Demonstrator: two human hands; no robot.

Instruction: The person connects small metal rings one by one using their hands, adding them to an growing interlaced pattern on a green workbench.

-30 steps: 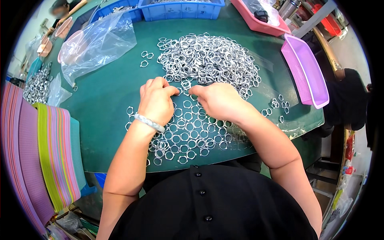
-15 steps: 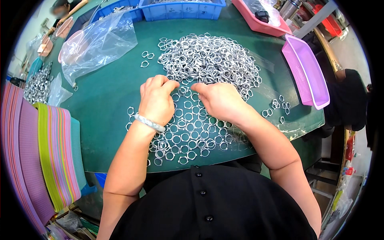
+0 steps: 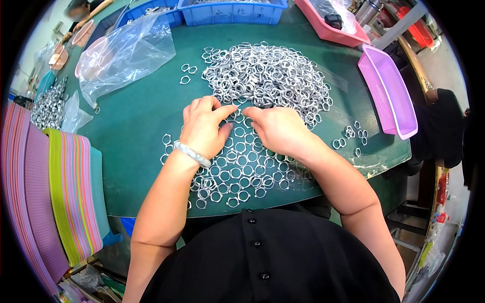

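Right now, both your hands are over the middle of the green bench (image 3: 146, 169), just on the near side of a big heap of metal rings (image 3: 268, 81). Your left hand (image 3: 204, 123), below a pale bracelet (image 3: 192, 153), has its thumb and index finger parted, with a gap between their tips, and its other fingers bent; you seem to grip nothing there, and a ring lies right beside those tips. Your right hand (image 3: 280, 126) points its index finger toward the same spot, the rest curled underneath, so I cannot tell whether they hold anything. Between your forearms, loose rings (image 3: 260, 181) spread from your fingertips almost to the bench's near edge, mostly lying flat, some overlapping. Three more sit left of the heap, and a small group (image 3: 349, 132) lies toward the right edge. By that edge stands a purple basket (image 3: 389, 91), with a pink tray (image 3: 336, 34) in the far right corner. Along the far edge is a blue crate (image 3: 232, 14); a clear plastic bag (image 3: 131, 58) lies toward the far left corner. Beside the left edge rises a stack of coloured baskets (image 3: 76, 197).
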